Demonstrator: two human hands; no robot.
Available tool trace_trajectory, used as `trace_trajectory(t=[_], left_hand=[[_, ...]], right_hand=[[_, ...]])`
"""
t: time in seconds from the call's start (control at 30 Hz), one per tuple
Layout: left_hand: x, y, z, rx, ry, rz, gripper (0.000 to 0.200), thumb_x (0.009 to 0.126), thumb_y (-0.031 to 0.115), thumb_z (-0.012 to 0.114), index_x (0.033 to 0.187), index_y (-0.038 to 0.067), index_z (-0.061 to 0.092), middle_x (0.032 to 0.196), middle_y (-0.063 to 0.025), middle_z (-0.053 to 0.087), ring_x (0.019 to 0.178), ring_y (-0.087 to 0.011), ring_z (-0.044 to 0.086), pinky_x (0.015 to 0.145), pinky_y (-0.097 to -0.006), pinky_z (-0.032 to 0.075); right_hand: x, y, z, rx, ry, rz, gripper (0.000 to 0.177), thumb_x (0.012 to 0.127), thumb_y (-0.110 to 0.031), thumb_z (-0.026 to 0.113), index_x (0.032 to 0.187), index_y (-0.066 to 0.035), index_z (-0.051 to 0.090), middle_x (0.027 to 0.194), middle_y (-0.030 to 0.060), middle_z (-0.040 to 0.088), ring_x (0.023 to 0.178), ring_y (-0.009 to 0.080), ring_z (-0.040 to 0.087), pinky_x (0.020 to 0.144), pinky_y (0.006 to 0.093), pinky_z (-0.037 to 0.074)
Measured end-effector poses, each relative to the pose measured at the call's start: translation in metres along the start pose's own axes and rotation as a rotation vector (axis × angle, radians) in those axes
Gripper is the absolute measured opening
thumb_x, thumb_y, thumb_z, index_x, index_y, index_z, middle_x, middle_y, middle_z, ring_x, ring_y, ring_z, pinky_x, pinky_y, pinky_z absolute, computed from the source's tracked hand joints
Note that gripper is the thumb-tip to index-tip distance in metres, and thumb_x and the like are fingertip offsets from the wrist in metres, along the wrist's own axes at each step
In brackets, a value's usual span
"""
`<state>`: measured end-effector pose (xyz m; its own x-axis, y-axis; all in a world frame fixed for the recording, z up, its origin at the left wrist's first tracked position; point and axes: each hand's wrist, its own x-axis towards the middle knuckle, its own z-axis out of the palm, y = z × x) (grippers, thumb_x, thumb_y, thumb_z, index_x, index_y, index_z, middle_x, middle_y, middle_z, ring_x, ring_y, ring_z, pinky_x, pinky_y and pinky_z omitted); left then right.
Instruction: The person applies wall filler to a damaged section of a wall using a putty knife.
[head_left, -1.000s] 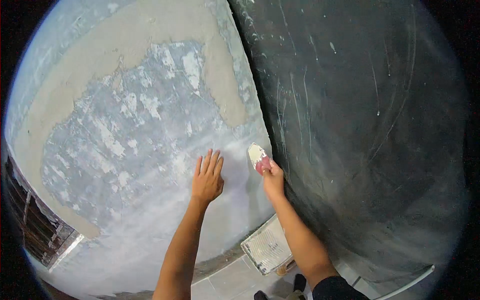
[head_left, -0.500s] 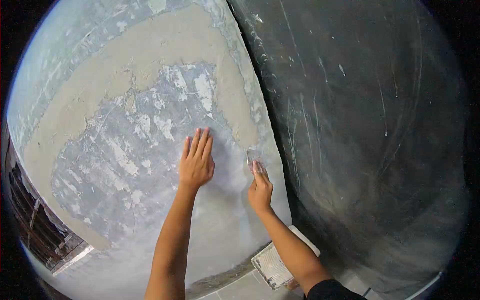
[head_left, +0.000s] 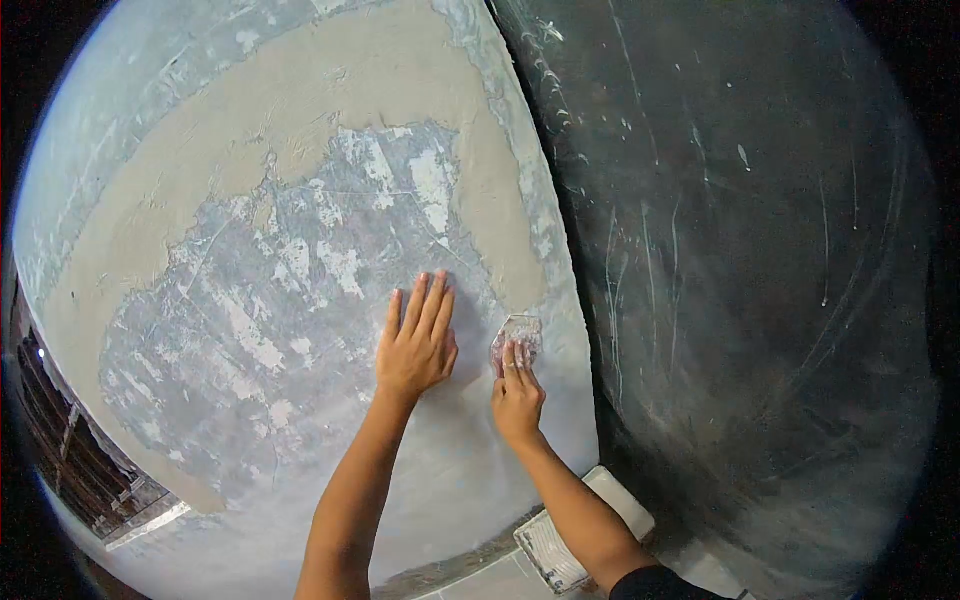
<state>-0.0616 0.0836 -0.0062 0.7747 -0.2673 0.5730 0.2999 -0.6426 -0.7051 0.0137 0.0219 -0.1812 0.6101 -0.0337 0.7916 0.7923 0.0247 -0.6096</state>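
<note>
My left hand (head_left: 417,345) lies flat against the patchy grey wall (head_left: 370,265), fingers stretched out, holding nothing. To its right, my right hand (head_left: 518,395) grips a small putty scraper (head_left: 524,328) with a pale, smeared blade. The blade rests against the wall just under the lower end of a beige putty band (head_left: 500,225). That band arches over the grey patch, down both sides. White scraped spots (head_left: 433,190) mark the grey area. The scraper's handle is hidden behind my fingers.
A dark, scratched panel (head_left: 740,250) stands along the wall's right edge. Below my right forearm a white ridged tray (head_left: 545,550) sits by the tiled floor (head_left: 480,583). At far left is an opening with dark slats (head_left: 65,440).
My right hand has turned the scraper so its blade faces me more broadly, slightly lower beneath the putty band. My left hand stays flat on the wall. The view has shifted a little.
</note>
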Motion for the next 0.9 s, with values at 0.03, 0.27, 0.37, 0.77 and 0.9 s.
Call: trace_trajectory(t=[0.03,0.27,0.37,0.77,0.9], left_hand=[[0.0,0.0,0.002,0.0,-0.006,0.0,0.058,0.082,0.025,0.05,0.135,0.004,0.044,0.15,-0.0085,0.034,0.139,-0.025,0.031,0.114,-0.0478,0.02],[0.001,0.001,0.003,0.0,0.006,0.004,0.057,0.082,0.025,0.05,0.135,0.006,0.045,0.15,-0.0085,0.035,0.139,-0.0251,0.031,0.114,-0.0478,0.02],[0.001,0.0,0.005,-0.007,0.003,0.008,0.06,0.081,0.025,0.051,0.137,0.005,0.044,0.15,-0.0091,0.034,0.14,-0.0261,0.029,0.115,-0.0491,0.016],[-0.004,0.004,0.003,0.033,0.029,-0.002,0.057,0.082,0.026,0.051,0.134,0.005,0.046,0.15,-0.0067,0.034,0.14,-0.0245,0.03,0.114,-0.0473,0.019],[-0.003,0.006,0.0,-0.015,-0.005,-0.023,0.059,0.081,0.024,0.051,0.136,0.005,0.044,0.151,-0.0071,0.032,0.141,-0.025,0.028,0.115,-0.0474,0.018]], right_hand=[[0.0,0.001,0.001,-0.011,-0.022,0.011,0.061,0.075,0.007,0.054,0.135,0.006,0.042,0.129,0.0286,0.051,0.121,0.0447,0.048,0.101,0.0464,0.042],[-0.001,0.012,-0.003,-0.093,-0.083,-0.086,0.058,0.075,0.006,0.056,0.132,0.008,0.044,0.127,0.0282,0.052,0.121,0.0439,0.049,0.101,0.0465,0.042],[-0.004,0.018,-0.002,-0.112,-0.106,-0.126,0.058,0.075,0.006,0.056,0.132,0.008,0.045,0.128,0.0279,0.052,0.121,0.0441,0.049,0.102,0.0469,0.041],[-0.041,0.036,-0.038,-0.156,-0.311,-0.154,0.055,0.076,0.0,0.058,0.129,0.006,0.048,0.127,0.0251,0.054,0.12,0.0402,0.05,0.104,0.0446,0.04],[-0.032,0.038,-0.089,-0.159,-0.41,-0.179,0.044,0.075,0.002,0.056,0.119,0.005,0.056,0.118,0.0242,0.06,0.116,0.0383,0.054,0.102,0.0447,0.041]])
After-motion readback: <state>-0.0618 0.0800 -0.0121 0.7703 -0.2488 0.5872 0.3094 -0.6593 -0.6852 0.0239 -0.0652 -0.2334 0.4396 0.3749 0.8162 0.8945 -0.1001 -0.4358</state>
